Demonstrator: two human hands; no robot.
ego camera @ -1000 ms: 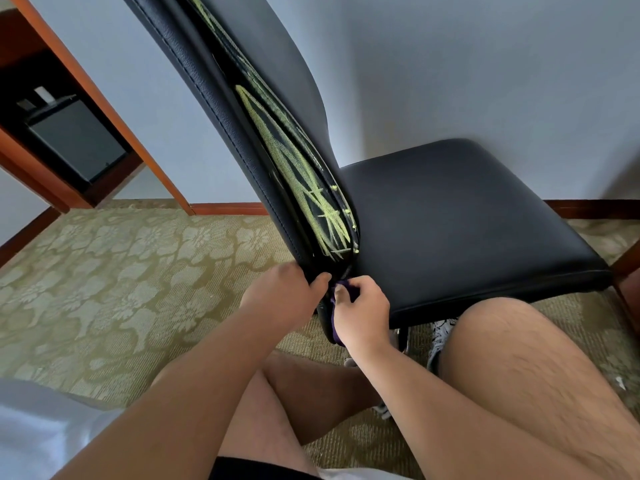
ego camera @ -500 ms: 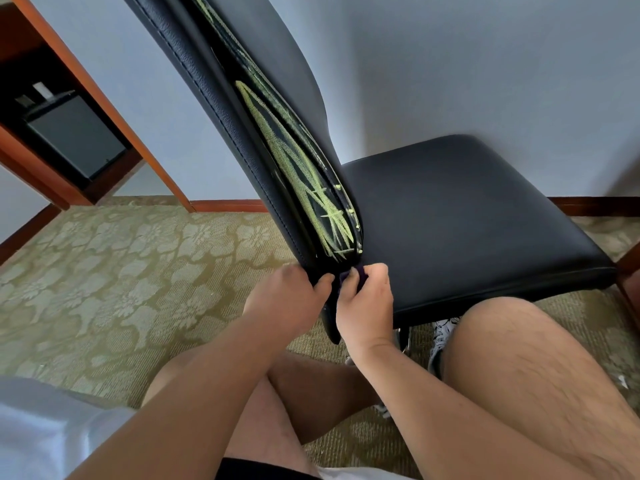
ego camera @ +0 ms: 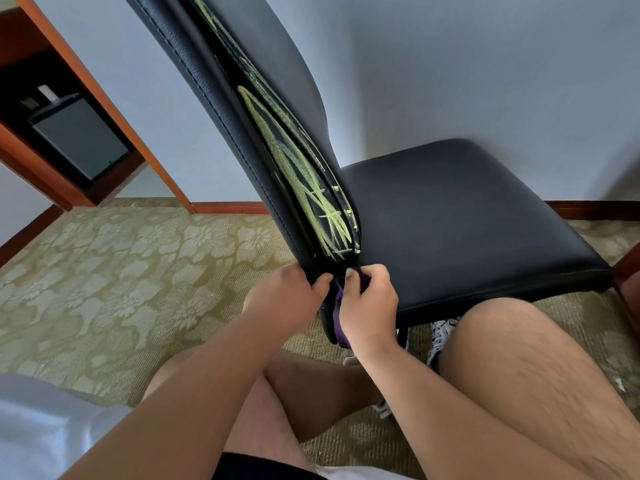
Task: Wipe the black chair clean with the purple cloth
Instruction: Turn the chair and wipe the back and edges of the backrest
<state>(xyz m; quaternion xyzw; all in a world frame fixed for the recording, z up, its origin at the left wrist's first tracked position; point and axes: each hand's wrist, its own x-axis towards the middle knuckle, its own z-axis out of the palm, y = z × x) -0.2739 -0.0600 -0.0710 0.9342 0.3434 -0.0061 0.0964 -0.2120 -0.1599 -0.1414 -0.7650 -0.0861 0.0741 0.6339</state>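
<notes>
Item, grip: my right hand has its fingers and thumb curled round the purple cloth, bunched tight, with a fold hanging below the palm against the lower corner of the chair back. Item, brace: my left hand sits just beside it, thumb nearly touching the cloth, fingers wrapped over the back's rear edge. Item, work surface: the black chair, its back leaning up and away to the left and its seat spreading to the right of the grip. Item, soil: yellow-green streaks on the narrow side face of the back, beginning just above the cloth and running lengthwise up that face. Judgement: the streaks lie directly above the right hand, long axis along the back, so I expect an upward stroke along it, the left hand steadying. Item, floor: patterned carpet.
</notes>
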